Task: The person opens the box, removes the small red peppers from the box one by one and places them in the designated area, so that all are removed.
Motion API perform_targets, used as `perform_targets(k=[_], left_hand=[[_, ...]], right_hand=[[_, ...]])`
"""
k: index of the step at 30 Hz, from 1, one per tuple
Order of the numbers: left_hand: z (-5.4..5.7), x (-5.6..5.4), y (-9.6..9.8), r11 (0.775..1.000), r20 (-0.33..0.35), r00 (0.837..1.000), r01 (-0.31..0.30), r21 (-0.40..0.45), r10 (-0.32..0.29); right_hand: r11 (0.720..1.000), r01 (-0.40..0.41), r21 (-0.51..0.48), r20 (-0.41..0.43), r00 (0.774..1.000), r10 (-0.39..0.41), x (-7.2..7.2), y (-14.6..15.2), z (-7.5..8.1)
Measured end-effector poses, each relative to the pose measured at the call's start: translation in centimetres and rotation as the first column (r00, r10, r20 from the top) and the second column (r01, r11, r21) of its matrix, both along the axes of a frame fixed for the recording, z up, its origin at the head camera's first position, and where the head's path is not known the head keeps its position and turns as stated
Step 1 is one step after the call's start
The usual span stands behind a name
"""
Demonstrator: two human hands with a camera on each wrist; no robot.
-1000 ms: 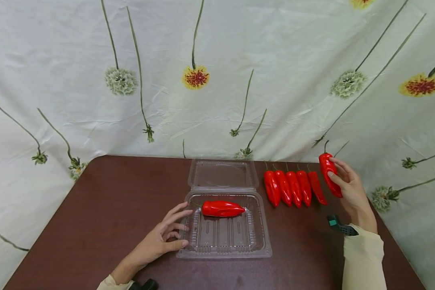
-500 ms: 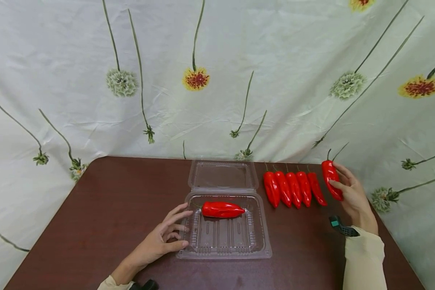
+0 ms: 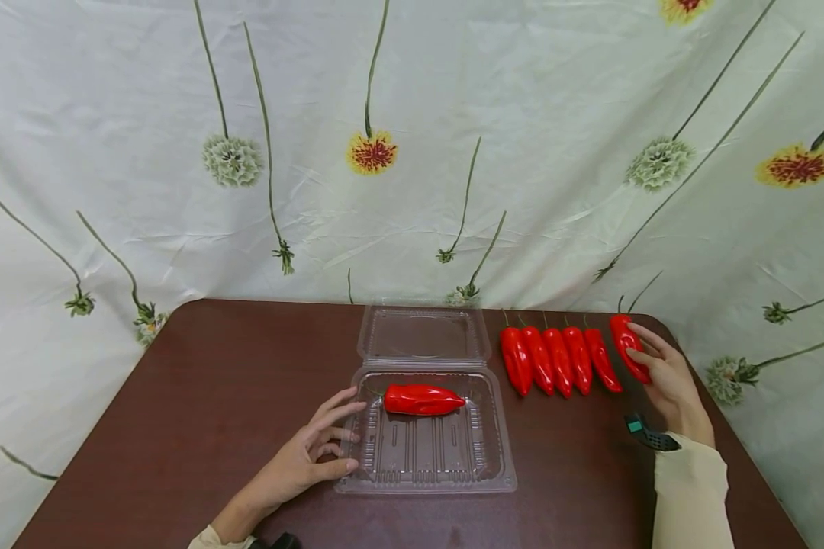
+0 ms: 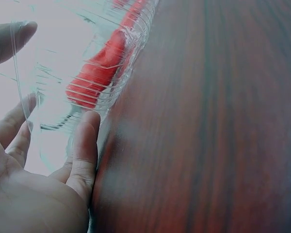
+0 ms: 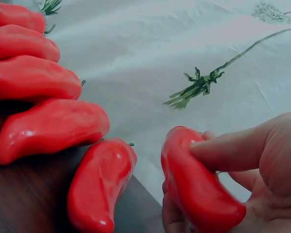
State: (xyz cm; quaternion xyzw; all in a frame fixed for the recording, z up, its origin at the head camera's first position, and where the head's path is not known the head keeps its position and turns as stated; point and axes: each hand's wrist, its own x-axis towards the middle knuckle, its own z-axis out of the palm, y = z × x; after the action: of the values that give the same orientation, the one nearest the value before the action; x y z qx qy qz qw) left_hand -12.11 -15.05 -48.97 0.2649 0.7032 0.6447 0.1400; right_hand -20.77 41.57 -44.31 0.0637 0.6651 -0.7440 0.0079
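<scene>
In the head view my right hand (image 3: 674,389) pinches a red chili pepper (image 3: 623,347) between thumb and fingers at the right end of a row of similar peppers (image 3: 556,360). The right wrist view shows the thumb pressed along the held pepper (image 5: 191,182), just apart from the nearest row pepper (image 5: 101,187). My left hand (image 3: 302,461), fingers spread and relaxed, touches the left side of a clear plastic clamshell container (image 3: 426,485). Inside it, near the hinge, one red pepper (image 3: 422,399) lies crosswise. In the left wrist view fingertips rest against the clear wall.
The container's lid (image 3: 422,332) lies folded back toward the far edge of the dark brown table (image 3: 247,366). A white flower-printed cloth (image 3: 412,191) hangs behind and to the sides. The row of peppers stands right of the container, stems facing the cloth.
My right hand has lowered the held pepper toward the table at the row's right end. The left hand and the container stay where they were.
</scene>
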Motion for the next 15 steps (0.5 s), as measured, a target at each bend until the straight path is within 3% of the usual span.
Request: perform_targets(k=[5, 15], left_hand=[[0.07, 0.01, -0.06, 1.0, 0.012, 1.0, 0.009, 0.003, -0.009], [0.04, -0.02, -0.04, 0.999, -0.028, 0.999, 0.018, 0.03, -0.017]], right_hand=[[0.999, -0.019, 0.035, 0.018, 1.0, 0.018, 0.06, 0.29, -0.43], [0.992, -0.044, 0.121, 0.156, 0.987, 0.024, -0.17, 0.6, -0.9]])
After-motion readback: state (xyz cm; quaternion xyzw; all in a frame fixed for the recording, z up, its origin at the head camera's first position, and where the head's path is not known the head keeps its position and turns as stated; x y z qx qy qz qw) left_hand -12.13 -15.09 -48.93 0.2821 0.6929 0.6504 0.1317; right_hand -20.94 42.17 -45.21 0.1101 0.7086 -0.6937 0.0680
